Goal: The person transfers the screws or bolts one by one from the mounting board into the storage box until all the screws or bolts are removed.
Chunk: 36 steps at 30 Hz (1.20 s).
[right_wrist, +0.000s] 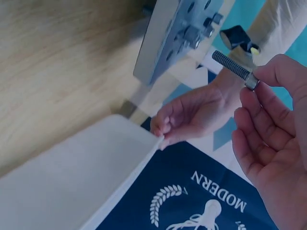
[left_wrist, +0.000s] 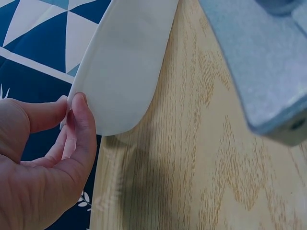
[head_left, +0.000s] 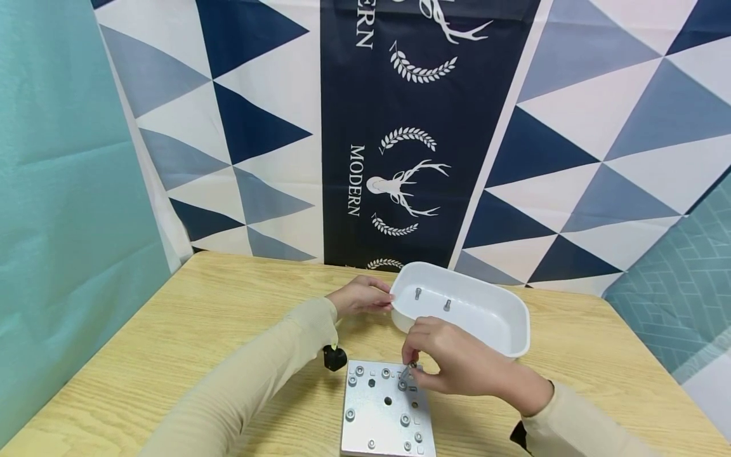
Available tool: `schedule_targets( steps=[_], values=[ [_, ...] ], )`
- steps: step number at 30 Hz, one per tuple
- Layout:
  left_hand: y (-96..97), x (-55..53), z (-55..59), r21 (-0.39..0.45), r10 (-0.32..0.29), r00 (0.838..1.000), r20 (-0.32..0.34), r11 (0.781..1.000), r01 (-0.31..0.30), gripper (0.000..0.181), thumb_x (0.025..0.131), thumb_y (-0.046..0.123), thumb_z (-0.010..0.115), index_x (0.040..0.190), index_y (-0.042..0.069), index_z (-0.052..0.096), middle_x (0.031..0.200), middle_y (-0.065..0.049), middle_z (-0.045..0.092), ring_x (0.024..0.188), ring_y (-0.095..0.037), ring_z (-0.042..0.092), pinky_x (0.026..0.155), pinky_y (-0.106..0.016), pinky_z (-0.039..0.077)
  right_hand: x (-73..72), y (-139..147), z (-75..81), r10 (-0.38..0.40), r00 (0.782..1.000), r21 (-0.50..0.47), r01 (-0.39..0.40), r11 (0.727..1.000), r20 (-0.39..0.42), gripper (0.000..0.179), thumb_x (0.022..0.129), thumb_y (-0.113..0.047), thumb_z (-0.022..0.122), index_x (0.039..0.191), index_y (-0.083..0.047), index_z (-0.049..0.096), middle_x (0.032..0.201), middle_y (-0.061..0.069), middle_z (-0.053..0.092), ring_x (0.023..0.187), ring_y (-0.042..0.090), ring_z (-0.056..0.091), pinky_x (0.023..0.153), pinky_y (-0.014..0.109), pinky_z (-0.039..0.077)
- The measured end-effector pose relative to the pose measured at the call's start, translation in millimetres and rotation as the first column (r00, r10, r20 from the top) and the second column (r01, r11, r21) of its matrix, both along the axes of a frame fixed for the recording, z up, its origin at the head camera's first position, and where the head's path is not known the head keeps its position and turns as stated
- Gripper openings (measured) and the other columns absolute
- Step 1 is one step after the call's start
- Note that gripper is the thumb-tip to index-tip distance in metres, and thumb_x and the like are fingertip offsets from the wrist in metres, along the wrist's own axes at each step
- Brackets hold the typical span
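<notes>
My left hand [head_left: 363, 296] pinches the rim of a white plastic tray [left_wrist: 129, 57] at its left end, thumb on one side and fingers on the other. Between thumb and fingertips, my right hand [head_left: 457, 358] holds a socket head bolt [right_wrist: 235, 69] by its head, the threaded shank pointing away from the fingers. In the head view that hand is over the upper right corner of a square metal plate [head_left: 371, 438]. Several bolts stand in the plate, among them one bolt [head_left: 350, 414] at its left edge, and a hole [head_left: 388, 401] shows near its middle.
Two loose bolts, one bolt [head_left: 418, 293] to the left and another bolt [head_left: 447, 305] beside it, lie in the tray behind the plate. The wooden table [head_left: 228, 304] ends at a patterned cloth [head_left: 274, 127] at the back. A teal curtain [head_left: 68, 190] hangs on the left.
</notes>
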<state>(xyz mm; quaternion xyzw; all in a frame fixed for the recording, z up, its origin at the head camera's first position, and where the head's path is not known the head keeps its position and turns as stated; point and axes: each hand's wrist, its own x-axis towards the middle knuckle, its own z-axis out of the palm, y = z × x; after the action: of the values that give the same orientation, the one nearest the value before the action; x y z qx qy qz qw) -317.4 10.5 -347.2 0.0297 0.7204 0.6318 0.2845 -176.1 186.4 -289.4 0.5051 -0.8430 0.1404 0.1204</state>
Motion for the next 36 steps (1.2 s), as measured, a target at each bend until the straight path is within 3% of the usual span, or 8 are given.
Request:
schedule_targets(
  steps=[5,12,17,22,31,36],
  values=[
    [0.6,0.2,0.5,0.004,0.007,1.0,0.002,1.0,-0.007,0.023,0.091,0.0,0.061,0.113,-0.005,0.061,0.079,-0.006,0.061,0.068,-0.011,0.062,0.096,-0.034,0.056,-5.5,5,2.7,-0.04,0.999,0.021,0.041,0.999,-0.036,0.018,0.071,-0.008,0.075,0.081,-0.019,0.064,0.076,-0.014,0.058,0.076,-0.002,0.049,0.07,0.011,0.047],
    [0.2,0.4,-1.2,0.0,0.012,1.0,-0.003,1.0,-0.012,0.024,0.091,-0.001,0.061,0.114,-0.006,0.06,0.077,-0.006,0.061,0.065,-0.009,0.061,0.08,-0.025,0.061,-19.4,9,8.5,-0.072,0.996,0.057,0.075,0.996,-0.057,0.015,0.072,-0.01,0.076,0.08,-0.017,0.065,0.075,-0.012,0.059,0.075,0.001,0.051,0.071,0.017,0.05],
    [0.5,0.5,-1.5,0.008,0.007,1.0,-0.013,1.0,-0.007,0.024,0.091,-0.002,0.061,0.114,-0.006,0.06,0.078,-0.006,0.06,0.063,-0.009,0.061,0.085,-0.028,0.06,-31.0,14,14.6,-0.099,0.992,0.066,0.104,0.992,-0.073,0.015,0.072,-0.008,0.076,0.08,-0.015,0.066,0.076,-0.01,0.059,0.075,0.002,0.051,0.07,0.02,0.05],
    [0.8,0.2,-2.8,0.006,0.003,1.0,-0.024,1.0,-0.003,0.023,0.091,-0.002,0.061,0.113,-0.006,0.06,0.077,-0.006,0.06,0.064,-0.009,0.061,0.09,-0.032,0.059,-40.8,19,19.4,-0.116,0.991,0.066,0.12,0.991,-0.066,0.014,0.072,-0.007,0.074,0.081,-0.014,0.066,0.077,-0.008,0.061,0.074,0.005,0.053,0.067,0.018,0.05],
    [1.8,-1.2,-3.4,0.012,0.007,1.0,-0.006,1.0,-0.007,0.023,0.091,-0.001,0.061,0.113,-0.005,0.06,0.076,-0.006,0.061,0.063,-0.009,0.06,0.07,-0.019,0.059,-59.4,31,27.9,-0.195,0.98,0.076,0.197,0.977,-0.036,0.014,0.073,-0.007,0.074,0.082,-0.016,0.068,0.078,-0.009,0.063,0.074,0.005,0.057,0.066,0.02,0.052],
    [1.7,-2.2,-4.2,0.005,0.012,1.0,-0.004,1.0,-0.012,0.023,0.091,0.0,0.062,0.114,-0.004,0.061,0.076,-0.006,0.062,0.063,-0.009,0.061,0.076,-0.023,0.061,-70.4,37,27.1,-0.232,0.973,0.091,0.233,0.968,-0.022,0.013,0.073,-0.007,0.074,0.082,-0.015,0.068,0.078,-0.008,0.064,0.074,0.005,0.057,0.065,0.02,0.052]
  ],
)
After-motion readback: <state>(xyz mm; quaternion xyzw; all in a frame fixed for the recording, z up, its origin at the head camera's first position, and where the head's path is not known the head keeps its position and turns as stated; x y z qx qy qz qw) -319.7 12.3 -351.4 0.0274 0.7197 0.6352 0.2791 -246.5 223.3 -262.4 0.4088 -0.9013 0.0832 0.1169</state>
